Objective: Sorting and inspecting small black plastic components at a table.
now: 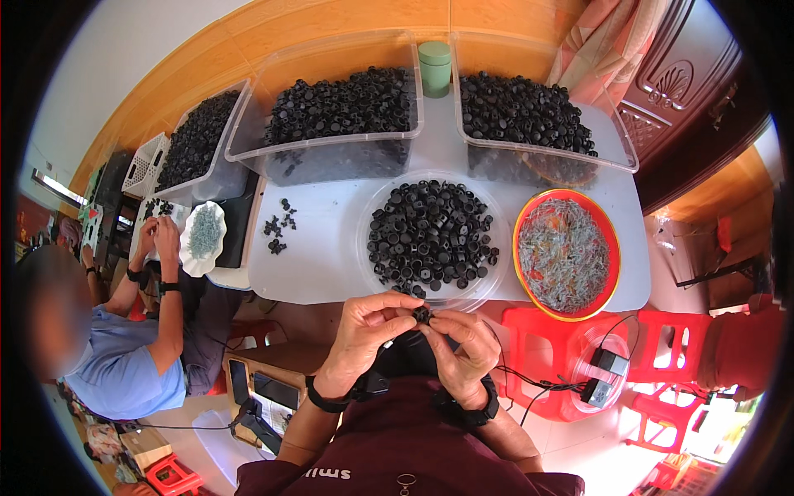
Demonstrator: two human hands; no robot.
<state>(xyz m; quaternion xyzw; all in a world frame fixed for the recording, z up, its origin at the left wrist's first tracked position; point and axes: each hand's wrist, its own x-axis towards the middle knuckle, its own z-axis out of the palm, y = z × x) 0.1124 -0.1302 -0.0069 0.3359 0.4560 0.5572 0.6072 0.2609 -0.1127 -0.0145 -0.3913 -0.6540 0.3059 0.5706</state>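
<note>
1. The person's left hand [364,331], at the lower centre of the frame, is closed in a pinch, thumb and fingertips gripping one side of a small black part [422,314].
2. The right hand [465,341], just beside it, pinches the same part from the other side.
3. The small black part is between the two sets of fingertips, near the centre of the frame, below the lower rim of a round clear tray [501,277]. Its finer detail is too small to tell.
4. The tray stands on a pale table [318,269] and holds a heap of black pieces [430,231], many of them round and cap-like.
5. To the tray's right is a red bowl [518,227] with a yellow rim, filled with thin silvery pieces [566,256].
6. Left of the tray, a few loose black bits [279,227] lie on the table.
7. Across the upper part of the frame are a middle clear bin [331,163], a right clear bin [517,165] and a left clear bin [217,178], all loaded with black pieces. A green canister [435,70] stands between the middle and right ones.
8. At the left of the frame, a co-worker in a blue shirt [132,368] has both hands together beside a white scalloped dish [192,263] of greyish pieces.
</note>
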